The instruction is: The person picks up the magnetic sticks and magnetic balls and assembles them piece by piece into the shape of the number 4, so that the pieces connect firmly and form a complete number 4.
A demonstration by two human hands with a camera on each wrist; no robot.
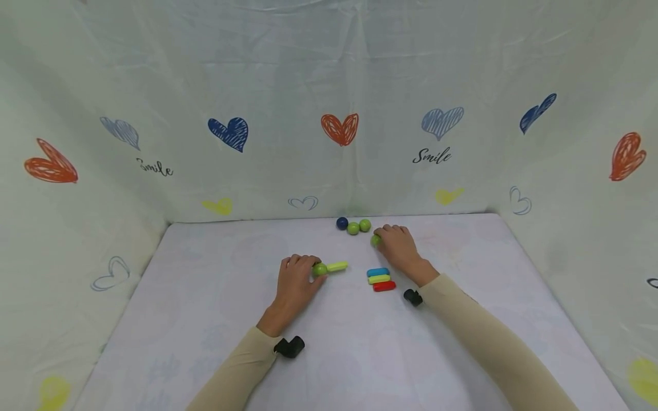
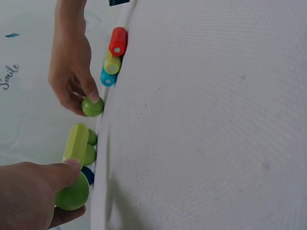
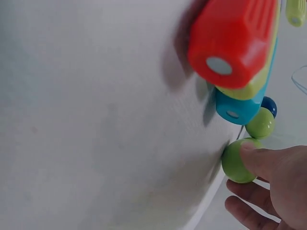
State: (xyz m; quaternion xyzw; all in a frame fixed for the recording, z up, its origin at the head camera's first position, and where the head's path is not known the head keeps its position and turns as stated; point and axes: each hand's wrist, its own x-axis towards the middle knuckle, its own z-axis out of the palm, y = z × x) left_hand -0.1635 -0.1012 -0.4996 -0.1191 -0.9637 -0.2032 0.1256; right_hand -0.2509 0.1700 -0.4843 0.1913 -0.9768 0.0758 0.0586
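Observation:
My left hand [image 1: 295, 285] grips a green ball [image 1: 320, 269] between thumb and fingers. A yellow-green ribbed rod [image 2: 76, 143] sticks out from that ball to the right, its end touching the ball near the thumb. Farther back and to the right, my right hand [image 1: 400, 248] pinches another green ball [image 3: 235, 162] with the thumb on one side. That ball is at the tabletop in the right wrist view. Between the arms lie a blue rod [image 1: 378, 272], a yellow-green rod [image 1: 379, 279] and a red rod [image 3: 230, 43], side by side with grey round spots on their ends.
Close to the back edge of the white table [image 1: 221, 308] sit a dark blue ball [image 1: 341, 223] and two green balls, one the near green ball [image 1: 353, 228] and one the far green ball [image 1: 365, 225]. Behind rises a white curtain [image 1: 283, 74] printed with hearts.

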